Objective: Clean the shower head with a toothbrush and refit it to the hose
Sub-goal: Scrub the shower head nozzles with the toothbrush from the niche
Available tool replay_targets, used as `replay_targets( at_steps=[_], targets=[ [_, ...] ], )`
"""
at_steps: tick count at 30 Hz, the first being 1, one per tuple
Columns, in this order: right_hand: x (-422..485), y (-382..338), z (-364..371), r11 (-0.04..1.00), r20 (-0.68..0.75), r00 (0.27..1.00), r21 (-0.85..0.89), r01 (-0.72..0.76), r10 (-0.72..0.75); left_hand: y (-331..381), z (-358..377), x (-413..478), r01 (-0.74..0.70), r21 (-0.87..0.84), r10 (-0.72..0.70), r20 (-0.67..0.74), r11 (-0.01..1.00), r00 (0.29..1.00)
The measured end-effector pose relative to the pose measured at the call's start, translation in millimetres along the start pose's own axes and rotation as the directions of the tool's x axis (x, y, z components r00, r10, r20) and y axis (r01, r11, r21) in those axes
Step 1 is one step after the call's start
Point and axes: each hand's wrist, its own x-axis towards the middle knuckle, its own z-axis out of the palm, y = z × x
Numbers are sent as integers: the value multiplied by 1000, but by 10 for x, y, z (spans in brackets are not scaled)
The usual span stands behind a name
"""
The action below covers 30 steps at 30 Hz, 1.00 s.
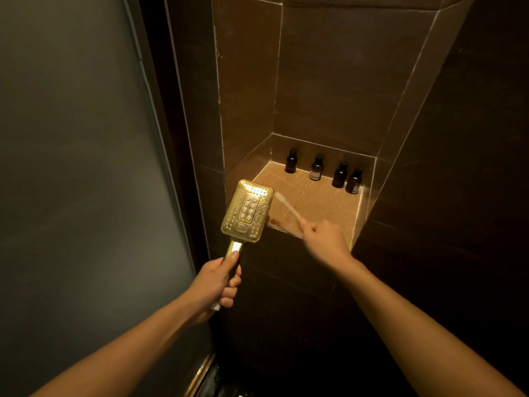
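A gold rectangular shower head stands upright with its nozzle face toward me, in front of the left edge of a tiled niche. My left hand grips its handle from below. A pale toothbrush points up and left, its bristle end just beside the head's upper right corner. My right hand pinches the toothbrush's lower end. No hose shows at the handle's base.
Several dark bottles stand along the back of the niche shelf. A frosted glass panel fills the left. Dark tiled walls close in on the right and below the niche.
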Motion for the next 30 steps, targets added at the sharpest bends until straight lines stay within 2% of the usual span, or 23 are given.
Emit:
replay_targets(
  at_steps=[1, 2, 4, 6, 10, 16, 23, 30],
  targets=[
    [44, -9, -71, 999, -47, 999, 39, -15, 17, -13, -12, 2, 1, -16, -1, -1, 1000, 1000],
    [38, -12, -100, 997, -29, 1000, 71, 7, -5, -23, -32, 4, 0, -29, 0, 1, 1000, 1000],
    [-93, -30, -9, 994, 113, 988, 63, 94, -100, -12, -55, 16, -5, -39, 5, 7, 999, 1000],
    [-283, -34, 178, 990, 206, 970, -27, 137, -129, 11, -49, 28, -12, -29, 13, 7, 1000, 1000],
    [-340, -72, 336, 984, 161, 982, -132, 119, -97, 58, -42, 27, -44, -17, 45, 22, 999, 999],
    [-333, -148, 458, 954, 24, 988, -254, 157, -156, 62, -26, 31, -42, -5, 42, 35, 999, 998],
    [-381, 134, 304, 945, 92, 992, -308, 113, -89, -17, -77, 59, -27, -4, 27, 46, 1000, 999],
    [-376, 87, 387, 926, 73, 990, -349, 142, -124, -44, 28, 103, -12, 24, 10, 62, 1000, 998]
  ],
)
